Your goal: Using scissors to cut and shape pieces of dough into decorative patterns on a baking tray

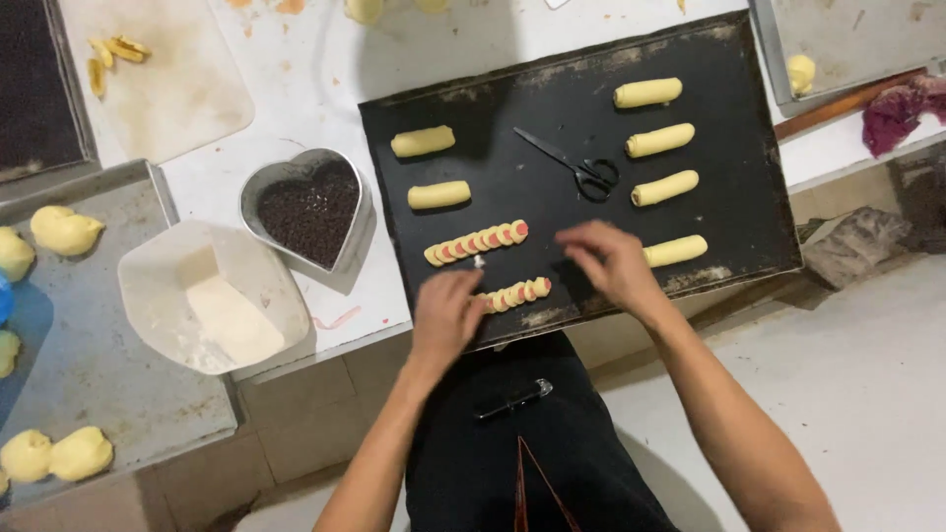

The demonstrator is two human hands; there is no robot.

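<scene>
Head view, looking down on a black tray (729,197) set on a white bench (296,108).

Both hands are at the tray's near edge. The left hand (445,313) rests on the near end of the front cut roll (520,293), fingers curled over it and touching; whether they pinch it or only press cannot be told. The right hand (611,258) hovers just beyond that roll's far end, fingers bent and loosely together, nothing visibly held; contact with the dough cannot be confirmed.

Count on tray:
- Two rolls snipped into fanned slices showing pink filling: the front cut roll under the hands, and a second cut roll (478,241) just behind it, fully spread.
- Six plain rolls uncut: two at left (424,141), (439,194), four in a column at right (647,93), (659,140), (664,187), (676,250).
- Scissors (581,169) lie on the tray between the columns, in neither hand.

Judgement: about a quarter of the rolls are cut. The front one looks shorter and partly covered, so its spreading seems unfinished. Six remain.

Surroundings: heart-shaped tin (305,209) of dark sprinkles and a white tub (212,296) of flour left of the tray; dough lumps (64,229) on a grey tray further left.
</scene>
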